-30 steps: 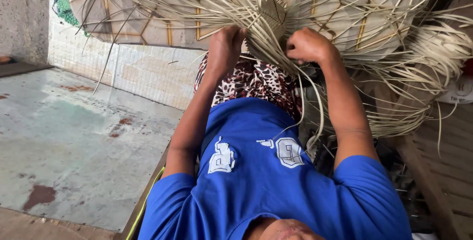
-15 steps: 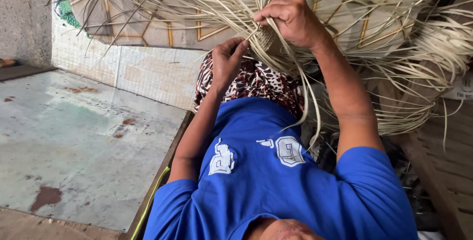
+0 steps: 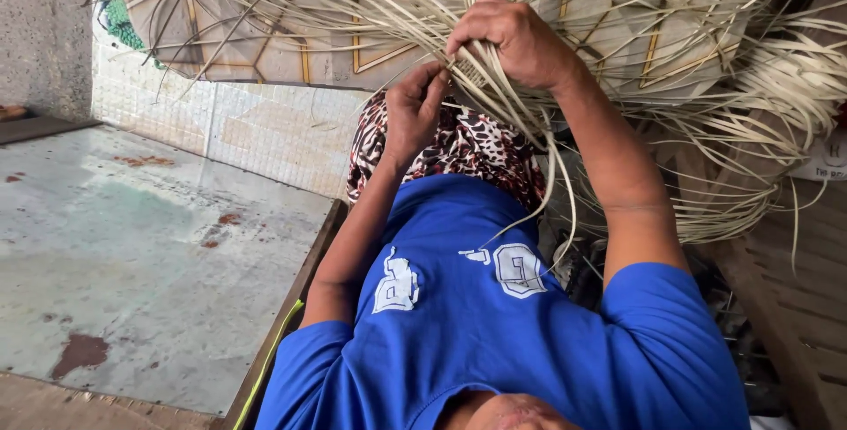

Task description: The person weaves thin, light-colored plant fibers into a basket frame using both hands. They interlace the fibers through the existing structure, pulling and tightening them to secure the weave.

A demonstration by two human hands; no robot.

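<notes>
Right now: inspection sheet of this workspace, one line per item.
Surface: stained concrete floor, wooden edge beside it.
Job's things: pale woven strips fanning out from a small woven patch.
Clutter: coiled strips at far side.
Hands: left hand pinches strips below the patch; right hand grips strips over it, fingers curled.
Cables: nothing seen.
Surroundings: tiled wall, patterned cloth on lap.

single head cam, steep down-and-forward over the wearer's blue shirt (image 3: pixel 494 324), close on both hands at the cane strips (image 3: pixel 371 7), concrete floor (image 3: pixel 132 245) at left; no second view.
</notes>
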